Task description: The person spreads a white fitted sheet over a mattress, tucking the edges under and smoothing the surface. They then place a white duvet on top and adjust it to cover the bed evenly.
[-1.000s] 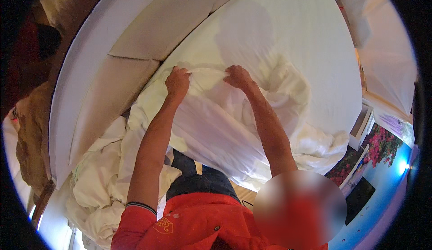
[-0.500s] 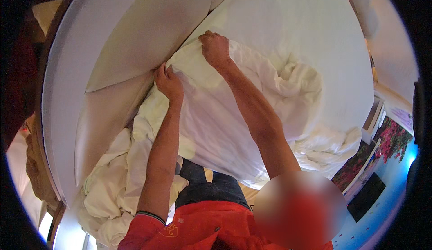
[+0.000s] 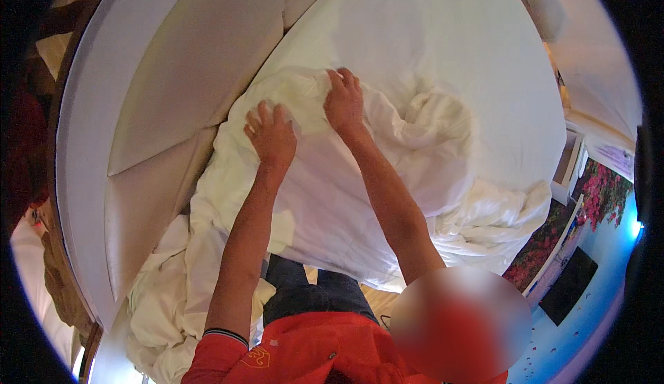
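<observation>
A white duvet [image 3: 332,183] lies rumpled across the bed in front of me, thickly bunched on its right side. My left hand [image 3: 271,135] rests over the cloth near the upholstered headboard, fingers spread and holding nothing. Farther forward and to the right, my right hand [image 3: 344,104] has its fingers bent around the duvet's far edge. The fingertips are partly hidden against the cloth. Beyond that edge stretches the smooth white bed sheet [image 3: 477,45].
The padded beige headboard [image 3: 200,66] curves along the left side. More bunched white bedding [image 3: 162,308] hangs by my left leg. At the far right are an open white drawer [image 3: 568,162], a dark screen [image 3: 568,286] and a blue-lit wall.
My left hand has let go of the duvet edge by the headboard and spread its fingers. My right hand and the duvet edge have shifted away from the headboard and nearer to me.
</observation>
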Motion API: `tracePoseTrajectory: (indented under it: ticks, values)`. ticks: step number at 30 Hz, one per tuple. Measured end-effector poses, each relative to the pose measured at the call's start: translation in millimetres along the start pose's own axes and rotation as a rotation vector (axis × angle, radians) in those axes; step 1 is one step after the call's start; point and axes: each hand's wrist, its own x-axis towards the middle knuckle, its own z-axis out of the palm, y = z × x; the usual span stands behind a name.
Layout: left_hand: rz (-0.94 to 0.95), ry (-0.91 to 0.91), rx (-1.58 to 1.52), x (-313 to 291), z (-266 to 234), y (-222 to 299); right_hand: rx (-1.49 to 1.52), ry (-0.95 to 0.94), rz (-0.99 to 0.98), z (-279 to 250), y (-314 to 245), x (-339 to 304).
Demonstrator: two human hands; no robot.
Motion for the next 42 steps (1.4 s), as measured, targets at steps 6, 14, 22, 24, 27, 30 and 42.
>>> tracePoseTrajectory:
  ticks: [6, 14, 22, 24, 27, 30, 42]
  values:
    - [0.378, 0.251, -0.554, 50.9, 10.3, 47.0, -0.188, -0.158, 0.364, -21.6, 55.6, -21.7]
    - [0.117, -0.218, -0.113, 84.6, 18.9, 44.7, -0.327, -0.491, 0.311, -13.9, 78.8, 12.9]
    - [0.100, -0.225, -0.106, 93.1, 16.1, 17.0, -0.333, -0.404, 0.343, 2.7, 66.3, 21.9]
    - [0.115, -0.235, -0.144, 93.5, -5.5, 24.3, -0.320, -0.425, 0.348, 0.2, 70.9, 24.4]
    - [0.105, -0.007, -0.455, 92.8, -4.4, 21.6, -0.209, -0.335, 0.337, 2.0, 71.9, 33.8]
    - [-0.098, -0.045, -0.688, 97.2, -0.2, 17.7, -0.064, -0.196, 0.302, 0.5, 67.4, 50.6]
    - [-0.414, 0.399, -1.205, 152.8, -5.9, 32.0, 0.230, 0.214, -0.098, 8.5, 37.0, 166.9]
